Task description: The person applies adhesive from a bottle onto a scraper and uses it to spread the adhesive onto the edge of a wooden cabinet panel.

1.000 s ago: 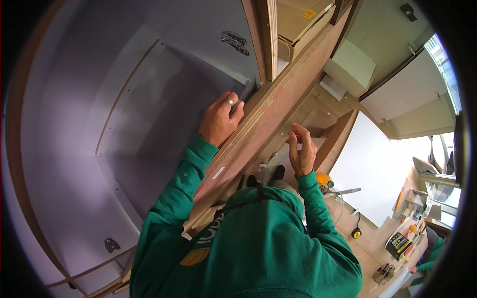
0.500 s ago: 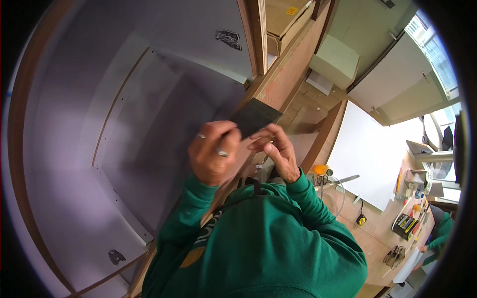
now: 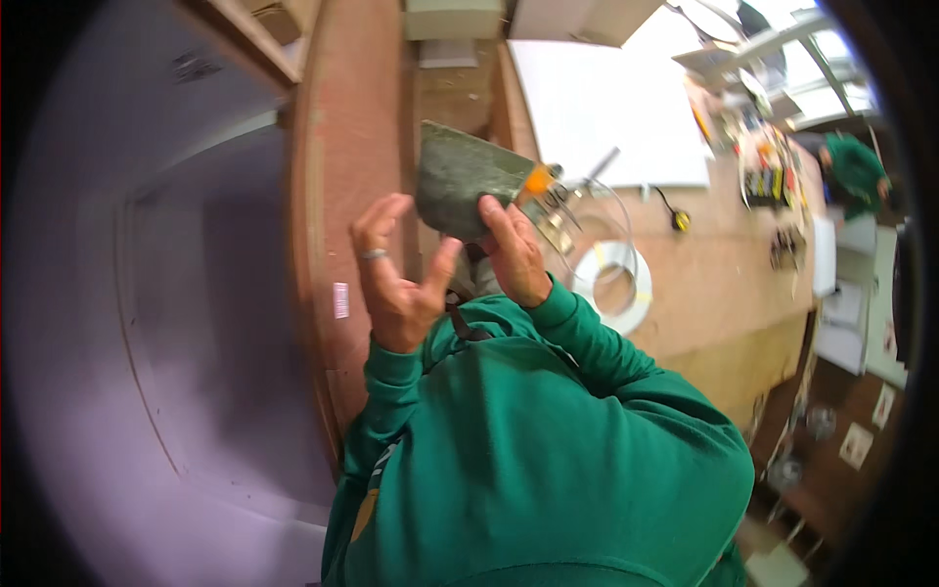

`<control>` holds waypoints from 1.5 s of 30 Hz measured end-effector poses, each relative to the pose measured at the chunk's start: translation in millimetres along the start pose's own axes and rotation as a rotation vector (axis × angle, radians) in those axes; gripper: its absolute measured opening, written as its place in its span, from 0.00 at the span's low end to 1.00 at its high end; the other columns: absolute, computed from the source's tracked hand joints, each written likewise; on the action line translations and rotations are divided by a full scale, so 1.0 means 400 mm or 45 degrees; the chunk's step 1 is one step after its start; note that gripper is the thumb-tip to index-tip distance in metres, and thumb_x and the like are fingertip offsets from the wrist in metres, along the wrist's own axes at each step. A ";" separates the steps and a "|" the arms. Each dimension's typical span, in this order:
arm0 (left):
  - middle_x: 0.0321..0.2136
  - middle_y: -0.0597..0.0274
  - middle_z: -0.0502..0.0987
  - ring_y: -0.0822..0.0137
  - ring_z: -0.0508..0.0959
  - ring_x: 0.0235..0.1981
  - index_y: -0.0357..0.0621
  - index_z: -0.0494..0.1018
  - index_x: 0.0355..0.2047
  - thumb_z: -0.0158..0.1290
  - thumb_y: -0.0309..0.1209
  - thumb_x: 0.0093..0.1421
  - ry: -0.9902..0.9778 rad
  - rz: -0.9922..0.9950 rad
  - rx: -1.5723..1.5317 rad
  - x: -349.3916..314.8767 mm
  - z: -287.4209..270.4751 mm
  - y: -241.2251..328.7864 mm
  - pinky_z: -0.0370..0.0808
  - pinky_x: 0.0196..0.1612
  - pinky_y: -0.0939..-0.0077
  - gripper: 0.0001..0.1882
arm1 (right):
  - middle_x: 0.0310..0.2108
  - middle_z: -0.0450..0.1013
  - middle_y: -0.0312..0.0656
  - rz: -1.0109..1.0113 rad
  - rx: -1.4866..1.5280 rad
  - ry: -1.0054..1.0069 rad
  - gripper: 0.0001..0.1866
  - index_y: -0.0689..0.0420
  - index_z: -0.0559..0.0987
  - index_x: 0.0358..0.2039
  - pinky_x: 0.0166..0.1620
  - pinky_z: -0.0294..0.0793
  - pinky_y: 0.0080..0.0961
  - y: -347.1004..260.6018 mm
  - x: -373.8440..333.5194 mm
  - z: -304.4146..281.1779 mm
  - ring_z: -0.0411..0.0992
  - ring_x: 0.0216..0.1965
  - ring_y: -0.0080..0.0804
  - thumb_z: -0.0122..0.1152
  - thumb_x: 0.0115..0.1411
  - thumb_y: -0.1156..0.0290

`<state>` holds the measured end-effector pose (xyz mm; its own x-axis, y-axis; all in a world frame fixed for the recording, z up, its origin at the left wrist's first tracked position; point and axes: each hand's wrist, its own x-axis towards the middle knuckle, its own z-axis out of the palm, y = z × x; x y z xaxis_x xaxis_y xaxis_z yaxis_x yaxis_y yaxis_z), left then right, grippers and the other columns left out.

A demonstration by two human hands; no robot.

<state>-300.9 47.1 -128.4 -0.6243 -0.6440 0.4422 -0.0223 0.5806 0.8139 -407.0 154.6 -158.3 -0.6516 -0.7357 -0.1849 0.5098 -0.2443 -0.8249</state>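
My right hand (image 3: 516, 252) grips a dark green-grey sheet (image 3: 465, 176) by its lower right corner, thumb on top. The sheet is thin, slightly bent, with a rounded lower left corner and a scuffed, mottled face; I cannot make out exactly what it is. Beside the sheet's lower left edge, my left hand (image 3: 399, 279) is open with fingers spread, a ring on one finger. Its thumb tip comes close to the lower edge; whether it touches I cannot tell.
A brown wooden edge (image 3: 342, 196) runs along a pale cabinet interior (image 3: 235, 323) on the left. On the workbench (image 3: 729, 284) at right lie a white panel (image 3: 616, 108), a roll of white edging strip (image 3: 626, 311) and a tape measure (image 3: 680, 221). Another person (image 3: 853, 171) stands far right.
My view has swung right toward the workbench. The sheet has passed from my left hand's side to my right hand's grip, and my left hand has opened away from it.
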 end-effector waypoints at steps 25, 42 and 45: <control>0.37 0.56 0.78 0.71 0.79 0.33 0.36 0.66 0.51 0.58 0.27 0.62 0.008 -0.928 -0.864 0.016 0.186 -0.085 0.79 0.35 0.78 0.19 | 0.38 0.76 0.39 0.200 -0.047 -0.019 0.17 0.60 0.73 0.49 0.37 0.75 0.21 0.002 0.128 -0.139 0.74 0.35 0.23 0.48 0.72 0.59; 0.34 0.69 0.77 0.79 0.73 0.34 0.41 0.74 0.39 0.52 0.33 0.68 -0.106 -1.006 -0.591 0.023 0.230 -0.191 0.72 0.39 0.83 0.08 | 0.53 0.67 0.52 -0.139 -1.469 0.726 0.46 0.56 0.61 0.64 0.54 0.69 0.43 0.378 0.206 -0.785 0.70 0.52 0.47 0.73 0.48 0.56; 0.31 0.73 0.74 0.81 0.70 0.31 0.41 0.74 0.39 0.53 0.33 0.68 -0.124 -1.041 -0.636 -0.007 0.255 -0.223 0.68 0.35 0.85 0.08 | 0.53 0.67 0.51 -0.100 -1.608 0.811 0.47 0.54 0.62 0.63 0.57 0.65 0.49 0.403 0.268 -0.779 0.68 0.53 0.51 0.73 0.46 0.50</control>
<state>-376.9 47.9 -240.6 -0.6260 -0.6978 -0.3481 -0.1583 -0.3233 0.9329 -569.6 233.2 -477.4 -0.9654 -0.2572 -0.0426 -0.1557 0.6999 -0.6971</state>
